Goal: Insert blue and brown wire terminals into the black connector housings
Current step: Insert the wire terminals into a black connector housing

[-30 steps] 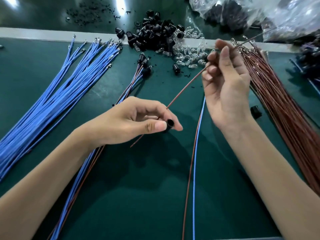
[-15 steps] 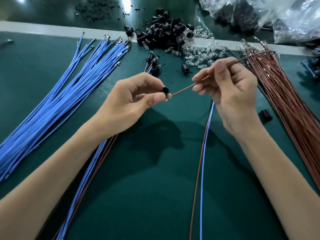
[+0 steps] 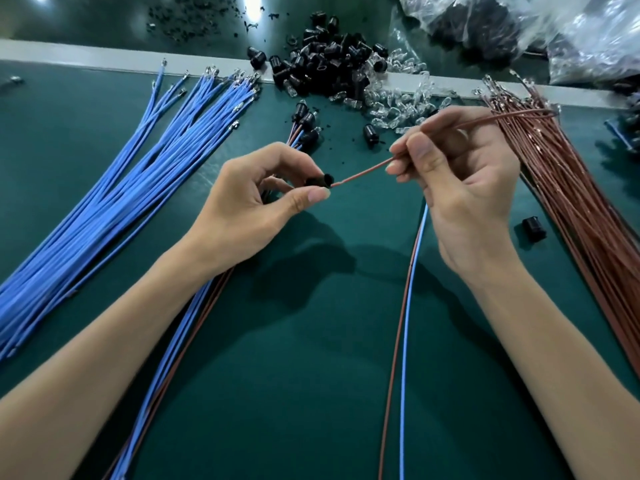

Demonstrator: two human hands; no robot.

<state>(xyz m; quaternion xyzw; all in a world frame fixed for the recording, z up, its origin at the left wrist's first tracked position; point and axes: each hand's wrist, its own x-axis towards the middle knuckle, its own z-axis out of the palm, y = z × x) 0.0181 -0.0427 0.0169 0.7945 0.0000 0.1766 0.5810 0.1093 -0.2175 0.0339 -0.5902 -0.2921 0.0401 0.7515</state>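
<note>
Head view, single entry. I see both hands held over the green mat [image 3: 294, 393], near the middle of the bench.

Left hand [image 3: 249, 206]: thumb and forefinger pinch a black connector housing [image 3: 319, 180], open end facing right. The other fingers are curled behind it.

Right hand [image 3: 464, 192]: thumb and fingertips clamped on a single brown wire [image 3: 363, 173]. The wire's near end meets the mouth of the housing. I cannot tell how far the terminal sits inside, as the tip is hidden. Past the fingers the wire runs up and to the right and crosses the brown wire bundle [image 3: 581, 216].

A blue and brown wire pair [image 3: 404, 323] comes out from below the right palm and runs to the bottom edge. I cannot tell whether the hand holds it.

The blue wire bundle [image 3: 114, 209] fans across the left side of the mat, metal terminals at the far ends. The brown wire bundle lies along the right side. More blue and brown wires [image 3: 180, 334] pass under the left forearm.

A heap of black housings [image 3: 322, 67] sits at the far edge, with clear plastic parts [image 3: 394, 105] just beside it on the right. One loose black housing [image 3: 534, 229] lies on the mat between the right wrist and the brown wire bundle. Clear plastic bags [image 3: 554, 36] at far right
</note>
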